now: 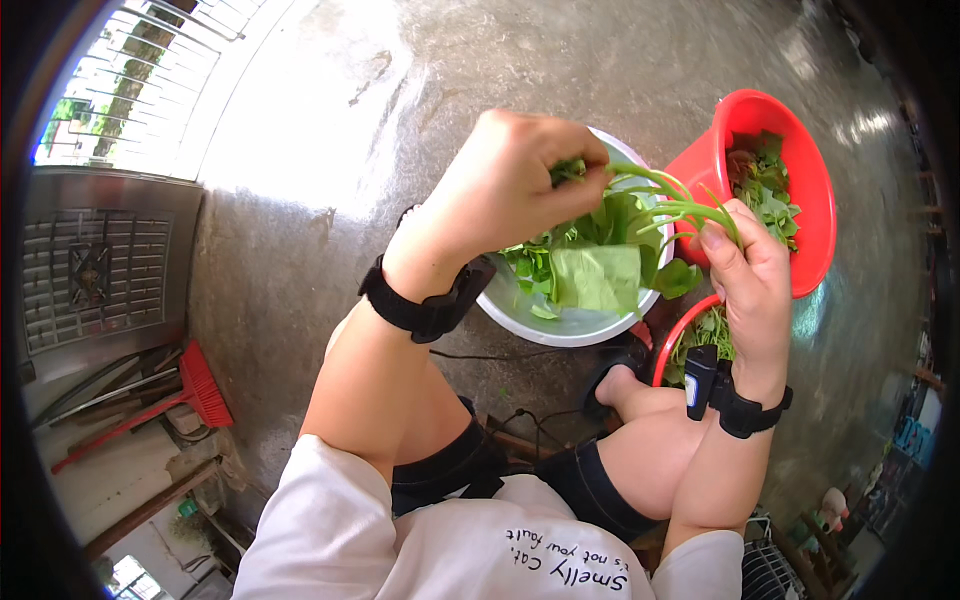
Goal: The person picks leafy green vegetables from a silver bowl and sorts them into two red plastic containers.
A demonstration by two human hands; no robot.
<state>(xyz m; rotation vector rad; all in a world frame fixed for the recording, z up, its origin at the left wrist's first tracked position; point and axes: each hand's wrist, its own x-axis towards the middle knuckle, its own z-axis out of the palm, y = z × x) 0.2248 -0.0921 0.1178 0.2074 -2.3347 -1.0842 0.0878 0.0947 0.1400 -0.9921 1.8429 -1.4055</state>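
Note:
My left hand [529, 172] is raised over a pale metal basin [517, 322], its fingertips pinching leafy greens and the ends of thin green stems [660, 191]. Those stems arch across to my right hand [750, 277], whose thumb and fingers grip them beside the basin's right rim. Leaves dangle below the stems near that rim. Inside the basin lie loose green leaves [529, 274] and a flat, light green piece [596, 279] whose kind I cannot tell. Each wrist bears a black strap with a small device.
A tilted red plastic bucket [817, 225] with leaves inside stands beyond my right hand. Nearer my leg is another red container [667, 349] holding thin greens. A dark cable [487, 356] crosses the concrete floor. A red broom [201, 386] lies at the left, below a metal grille door [105, 270].

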